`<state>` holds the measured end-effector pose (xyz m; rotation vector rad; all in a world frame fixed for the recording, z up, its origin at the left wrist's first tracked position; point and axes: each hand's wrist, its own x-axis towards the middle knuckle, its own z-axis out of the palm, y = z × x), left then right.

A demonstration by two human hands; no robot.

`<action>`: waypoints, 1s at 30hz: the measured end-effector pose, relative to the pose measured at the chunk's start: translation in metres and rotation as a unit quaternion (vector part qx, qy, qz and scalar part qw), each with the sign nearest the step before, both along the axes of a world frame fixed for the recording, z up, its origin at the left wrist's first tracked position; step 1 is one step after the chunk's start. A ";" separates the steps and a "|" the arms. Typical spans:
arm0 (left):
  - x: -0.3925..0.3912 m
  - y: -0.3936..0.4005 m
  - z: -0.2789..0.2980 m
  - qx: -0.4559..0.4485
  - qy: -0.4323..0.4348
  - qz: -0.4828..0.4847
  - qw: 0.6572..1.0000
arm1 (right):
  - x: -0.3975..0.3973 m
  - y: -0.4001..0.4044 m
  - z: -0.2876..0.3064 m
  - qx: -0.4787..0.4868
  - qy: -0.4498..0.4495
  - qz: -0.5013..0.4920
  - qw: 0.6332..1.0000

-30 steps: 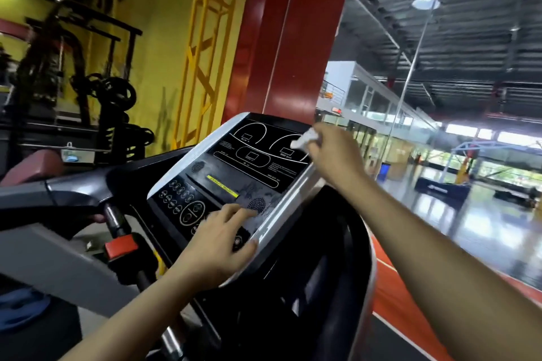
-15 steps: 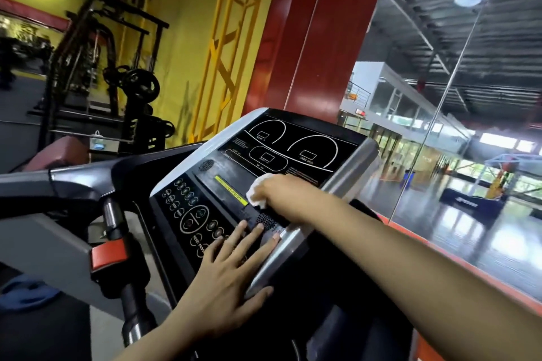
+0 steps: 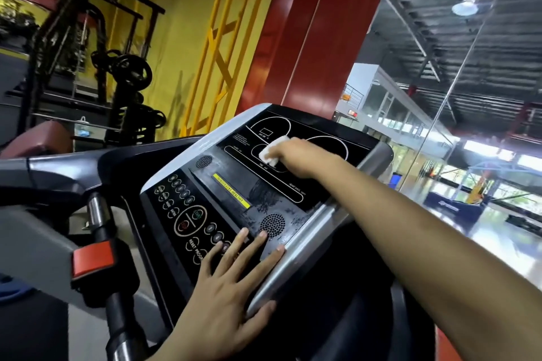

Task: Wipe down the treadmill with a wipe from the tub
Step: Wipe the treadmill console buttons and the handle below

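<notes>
Both of your hands are on the black, silver-edged treadmill console [image 3: 234,196]. Your right hand [image 3: 296,155] reaches across to the upper display area, its fingers curled round a small white crumpled wipe [image 3: 271,149] and pressing it flat against the glossy black panel, between the white-outlined oval readouts. Your left hand [image 3: 231,290] lies lower down, fingers straight and spread, palm down over the keypad end of the console; the fingertips touch the panel just beside the round perforated speaker grille [image 3: 272,226], and the thumb lies along the silver side rail [image 3: 293,261].

Between your two hands, a yellow label strip [image 3: 231,195] runs diagonally across the panel, with scuffed, dusty marks just beside it. A ringed start/stop button pair [image 3: 190,218] sits to the left of your left fingertips, with small round keys around it. A red safety clip [image 3: 93,261] sits on the dark handlebar post [image 3: 102,231] at the left, well apart from both hands. Beyond the console stand a yellow steel lattice column [image 3: 223,47], a red pillar [image 3: 322,38] and a black weight rack [image 3: 117,67].
</notes>
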<state>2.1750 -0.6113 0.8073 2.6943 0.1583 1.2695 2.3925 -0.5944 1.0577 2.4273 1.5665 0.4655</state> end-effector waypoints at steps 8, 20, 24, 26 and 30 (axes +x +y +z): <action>0.002 0.000 -0.002 -0.002 -0.003 0.002 1.000 | 0.012 -0.028 0.022 0.182 -0.036 -0.082 0.979; -0.001 -0.002 0.000 -0.015 -0.001 -0.001 1.000 | 0.014 -0.085 0.044 0.171 0.003 -0.048 0.984; -0.002 -0.002 0.000 -0.015 0.006 -0.004 1.000 | -0.015 -0.069 -0.005 0.062 0.019 -0.027 0.998; -0.002 -0.002 -0.001 -0.018 0.006 -0.006 1.000 | -0.024 -0.069 -0.007 0.061 -0.024 -0.021 0.998; -0.003 -0.002 -0.002 -0.029 0.008 -0.011 0.999 | -0.002 -0.089 0.030 0.230 -0.024 -0.160 0.960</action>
